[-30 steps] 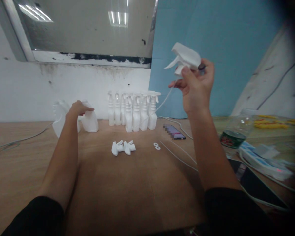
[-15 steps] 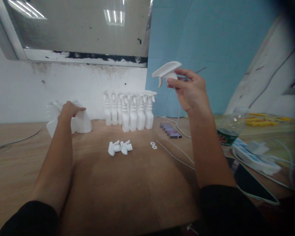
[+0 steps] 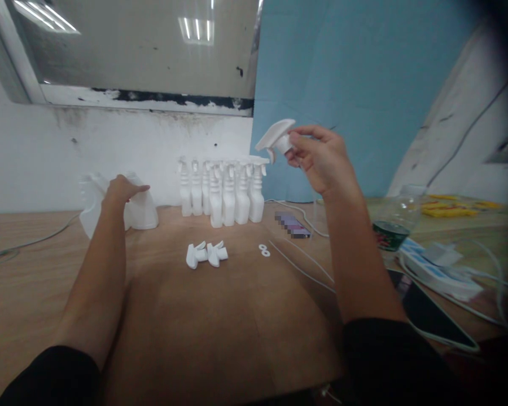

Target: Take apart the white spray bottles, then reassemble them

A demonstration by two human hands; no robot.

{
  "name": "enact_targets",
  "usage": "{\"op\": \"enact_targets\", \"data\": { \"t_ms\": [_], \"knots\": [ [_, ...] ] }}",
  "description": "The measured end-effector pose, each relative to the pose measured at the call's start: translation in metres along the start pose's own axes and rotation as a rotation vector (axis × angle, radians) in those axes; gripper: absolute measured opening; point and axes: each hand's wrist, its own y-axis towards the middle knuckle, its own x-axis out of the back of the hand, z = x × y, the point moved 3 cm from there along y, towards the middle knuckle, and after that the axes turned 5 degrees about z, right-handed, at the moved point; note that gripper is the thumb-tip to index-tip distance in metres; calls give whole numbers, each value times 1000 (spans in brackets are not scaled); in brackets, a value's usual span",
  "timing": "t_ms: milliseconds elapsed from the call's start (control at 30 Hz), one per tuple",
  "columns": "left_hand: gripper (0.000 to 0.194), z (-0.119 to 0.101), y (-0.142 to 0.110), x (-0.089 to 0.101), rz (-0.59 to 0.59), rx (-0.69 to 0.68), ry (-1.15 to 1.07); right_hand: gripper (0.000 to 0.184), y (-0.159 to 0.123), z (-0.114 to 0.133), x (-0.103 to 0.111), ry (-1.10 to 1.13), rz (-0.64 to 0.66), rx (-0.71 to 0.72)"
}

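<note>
White spray head pinched in right hand; left hand at bottles, grip hidden, cannot tell. 2 loose spray heads lie on bench.

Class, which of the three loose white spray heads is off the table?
The spray head in the right hand, held before the blue sheet; the other two spray heads lie side by side on the table.
</note>
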Motion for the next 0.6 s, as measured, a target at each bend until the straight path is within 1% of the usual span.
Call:
{"op": "enact_targets", "data": {
  "t_ms": [67,167,267,367,433,500,533,600],
  "knots": [
    [32,-2,-4,1,8,26,33,19,2,-4,1,-37,26,20],
    [33,-8,-11,2,48,27,39,29,5,-9,2,-110,72,52],
    [32,-13,-22,4,67,33,25,26,5,-11,-1,-133,111,63],
    [31,-20,-34,16,29,12,0,26,2,-12,-6,-143,125,66],
    [38,-31,-44,29,-35,-62,-36,27,0,-12,-10,-157,134,68],
    [48,-51,-58,39,-83,-201,-106,29,-3,-13,-17,-163,139,77],
    [49,-65,-68,42,-86,-287,-154,29,-4,-13,-21,-163,144,79],
    [44,-96,-93,39,-42,-467,-266,30,-8,-14,-33,-163,164,82]
  ]
}}
